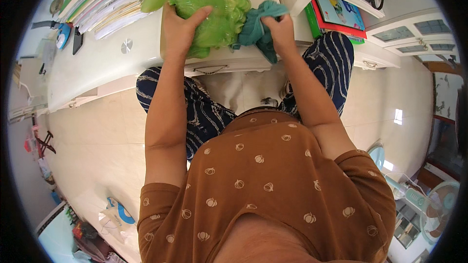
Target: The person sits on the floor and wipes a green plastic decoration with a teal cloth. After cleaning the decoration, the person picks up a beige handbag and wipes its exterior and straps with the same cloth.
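Note:
A large glossy green ornament with leaf-like and rounded, bumpy parts [215,11] lies on the white cabinet top at the upper middle. My left hand [181,29] grips its left side, with the thumb across its surface and the other fingers hidden. In my right hand [279,31] is a bunched teal cloth [257,27], pinched between thumb and fingers. The cloth touches the ornament's right side, and part of it hangs over the cabinet's front edge.
A stack of papers and folders [106,3] stands at the upper left, near a dark phone [77,41]. Coloured folders [338,16] fill a shelf at the right. A drawer with a metal handle [210,70] lies below the cabinet top. An electric fan [438,208] stands lower right.

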`<state>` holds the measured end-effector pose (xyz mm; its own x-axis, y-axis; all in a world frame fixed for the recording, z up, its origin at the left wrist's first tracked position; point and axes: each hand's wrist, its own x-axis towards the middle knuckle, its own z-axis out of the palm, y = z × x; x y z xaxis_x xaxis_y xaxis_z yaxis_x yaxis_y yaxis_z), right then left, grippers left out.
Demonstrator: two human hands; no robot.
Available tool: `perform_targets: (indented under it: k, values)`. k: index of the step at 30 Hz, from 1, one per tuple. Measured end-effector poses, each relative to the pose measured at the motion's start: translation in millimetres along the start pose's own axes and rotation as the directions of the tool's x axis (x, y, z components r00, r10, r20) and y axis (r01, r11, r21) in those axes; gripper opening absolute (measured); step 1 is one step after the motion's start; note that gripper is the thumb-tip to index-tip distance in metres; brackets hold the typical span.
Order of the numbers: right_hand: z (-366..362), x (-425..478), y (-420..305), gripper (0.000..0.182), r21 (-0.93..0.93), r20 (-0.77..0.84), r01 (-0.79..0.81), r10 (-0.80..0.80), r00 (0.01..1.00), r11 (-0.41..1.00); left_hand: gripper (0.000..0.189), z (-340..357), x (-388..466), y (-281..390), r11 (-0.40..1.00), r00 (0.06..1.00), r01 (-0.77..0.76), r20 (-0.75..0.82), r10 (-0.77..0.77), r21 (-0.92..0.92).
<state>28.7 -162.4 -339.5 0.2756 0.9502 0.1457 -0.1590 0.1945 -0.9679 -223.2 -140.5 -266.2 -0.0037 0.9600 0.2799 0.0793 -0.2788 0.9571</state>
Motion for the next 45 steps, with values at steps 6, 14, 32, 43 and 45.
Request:
perform_targets:
  k: [6, 14, 32, 43, 45]
  values:
    - [18, 34, 7, 0.025, -0.198, 0.047, 0.068, -0.06, 0.997, 0.978, 0.078, 0, 0, 0, 0.997, 0.998, 0.064, 0.007, -0.064, -0.045]
    - [19, 9, 28, 0.027, 0.077, 0.065, -0.086, 0.081, 0.995, 0.993, 0.063, -2, -9, -1, 0.994, 0.997, 0.08, -0.003, -0.08, -0.081]
    - [18, -3, 29, 0.032, -0.38, 0.058, 0.059, -0.04, 0.998, 0.923, 0.061, 7, -16, -7, 0.965, 0.989, 0.121, -0.052, -0.137, -0.234]
    - [23, -38, -6, 0.018, -0.644, 0.343, 0.62, -0.556, 0.757, 0.448, 0.064, 6, -15, -10, 0.971, 0.997, 0.076, -0.005, -0.079, -0.228]
    - [16, -27, 9, 0.02, -0.623, 0.236, 0.5, -0.464, 0.854, 0.601, 0.067, 7, -11, -11, 0.971, 0.999, 0.048, 0.005, -0.049, -0.234]
